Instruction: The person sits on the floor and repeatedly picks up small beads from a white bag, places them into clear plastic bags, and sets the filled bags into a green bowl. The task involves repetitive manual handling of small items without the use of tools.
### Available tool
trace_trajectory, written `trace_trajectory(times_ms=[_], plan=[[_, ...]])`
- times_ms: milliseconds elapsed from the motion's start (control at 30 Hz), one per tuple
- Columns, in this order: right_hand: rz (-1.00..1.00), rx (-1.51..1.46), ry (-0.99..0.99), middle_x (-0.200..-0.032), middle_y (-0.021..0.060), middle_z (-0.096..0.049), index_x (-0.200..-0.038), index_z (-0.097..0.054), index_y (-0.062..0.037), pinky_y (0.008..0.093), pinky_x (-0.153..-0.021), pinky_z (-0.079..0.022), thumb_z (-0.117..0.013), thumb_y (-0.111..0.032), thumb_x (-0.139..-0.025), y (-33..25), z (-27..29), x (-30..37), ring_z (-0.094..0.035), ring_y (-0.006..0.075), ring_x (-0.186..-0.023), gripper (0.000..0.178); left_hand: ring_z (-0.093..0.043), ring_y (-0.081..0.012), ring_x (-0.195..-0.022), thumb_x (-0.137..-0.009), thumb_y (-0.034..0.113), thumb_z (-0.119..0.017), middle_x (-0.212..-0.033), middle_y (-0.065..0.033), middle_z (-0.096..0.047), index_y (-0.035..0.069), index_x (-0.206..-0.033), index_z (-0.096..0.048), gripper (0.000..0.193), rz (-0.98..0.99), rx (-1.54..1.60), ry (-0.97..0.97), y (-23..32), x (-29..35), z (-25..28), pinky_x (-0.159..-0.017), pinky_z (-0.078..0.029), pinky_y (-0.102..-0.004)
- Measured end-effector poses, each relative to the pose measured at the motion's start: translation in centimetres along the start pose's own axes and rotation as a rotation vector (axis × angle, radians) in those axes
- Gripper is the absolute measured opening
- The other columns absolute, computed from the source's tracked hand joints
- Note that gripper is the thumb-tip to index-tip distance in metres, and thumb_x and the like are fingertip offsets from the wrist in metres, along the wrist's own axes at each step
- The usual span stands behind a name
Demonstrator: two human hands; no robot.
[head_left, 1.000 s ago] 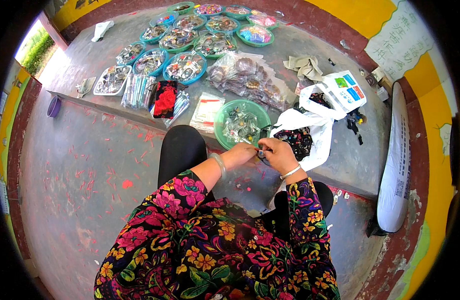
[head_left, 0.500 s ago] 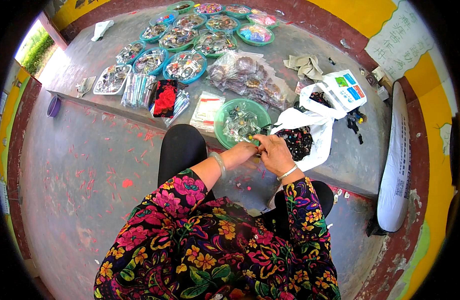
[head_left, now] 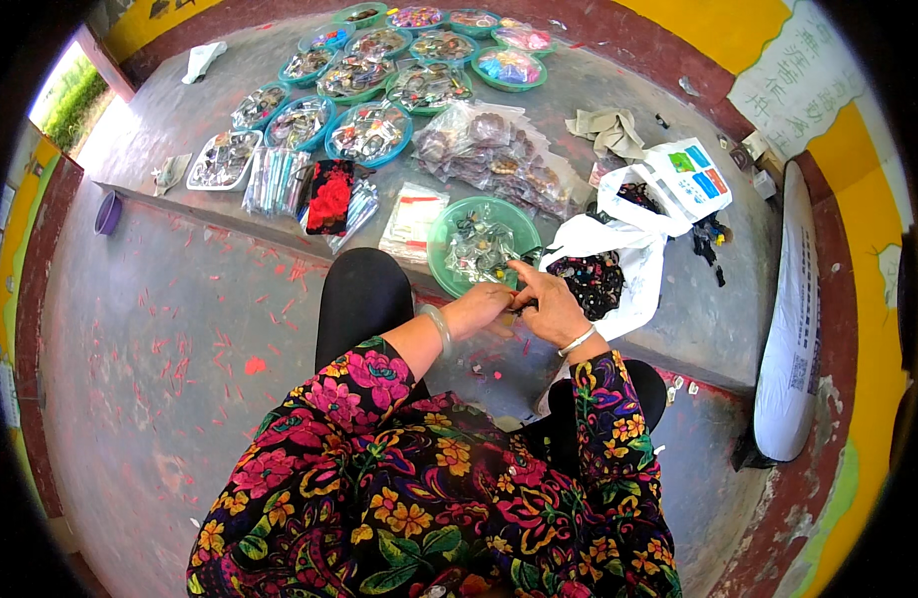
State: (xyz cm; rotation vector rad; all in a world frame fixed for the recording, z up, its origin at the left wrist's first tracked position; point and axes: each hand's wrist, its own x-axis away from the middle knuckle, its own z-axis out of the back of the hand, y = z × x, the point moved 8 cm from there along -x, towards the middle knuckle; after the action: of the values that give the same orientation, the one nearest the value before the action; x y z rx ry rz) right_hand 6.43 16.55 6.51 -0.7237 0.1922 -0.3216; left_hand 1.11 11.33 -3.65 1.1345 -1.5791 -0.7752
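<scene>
Your left hand (head_left: 481, 307) has its fingers bent in on a small dark item (head_left: 523, 307), grasping it near the tips. Your right hand (head_left: 553, 309) meets it there: the thumb and lower fingers are curled against the same item, while the index finger stretches out toward the green basin (head_left: 437, 261). Whether your right hand is clenched on the item or merely touching it, I cannot tell, as your own fingers hide the contact. The item sits between your 2 hands, just beside the near rim of the basin, mostly covered and too small to make out.

On the printed white bag (head_left: 684, 197) you have lettering with green, blue and red blocks. A white sheet (head_left: 798, 85) on the wall bears large dark handwriting, and the long white bundle (head_left: 790, 329) at your right carries small dark print.

Both your forearms come up from below in flowered sleeves and slant inward until the hands touch. Your left wrist, wearing a pale bangle (head_left: 435, 329), points up and to the right; your right wrist, with a thin bracelet (head_left: 579, 340), points up and to the left, its back facing upward. Clear packets (head_left: 477, 244) lie in the basin, and the open white bag (head_left: 640, 289) beside it holds dark beaded things (head_left: 593, 283)
</scene>
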Motion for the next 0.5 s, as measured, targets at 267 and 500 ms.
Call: trace_trajectory(times_ms=[267,500], plan=[[0.016,0.09,0.083,-0.075,0.0058,-0.062,-0.12,-0.045,-0.0119,0.0376,-0.075,-0.042,-0.058,-0.003,-0.063,0.4,0.1,0.0,-0.056,0.0265,-0.08,0.059,-0.054,-0.0181,-0.094,-0.088,0.016,-0.04,-0.105,-0.0076,-0.05,0.0,-0.113,-0.048,0.031,-0.031,0.035,-0.007,1.0,0.4,-0.3,-0.071,-0.054,-0.032],[0.01,0.091,0.258,-0.072,0.0031,-0.061,-0.117,-0.049,-0.0102,0.0359,-0.077,-0.041,-0.055,0.0,-0.064,-0.3,2.1,0.2,-0.054,0.0249,-0.081,0.054,-0.055,-0.0134,-0.094,-0.081,0.005,-0.053,-0.106,-0.0033,-0.053,0.003,-0.121,-0.043,0.041,0.021,0.243,-0.008,2.1,1.3,-1.1,-0.075,-0.051,-0.0281]])
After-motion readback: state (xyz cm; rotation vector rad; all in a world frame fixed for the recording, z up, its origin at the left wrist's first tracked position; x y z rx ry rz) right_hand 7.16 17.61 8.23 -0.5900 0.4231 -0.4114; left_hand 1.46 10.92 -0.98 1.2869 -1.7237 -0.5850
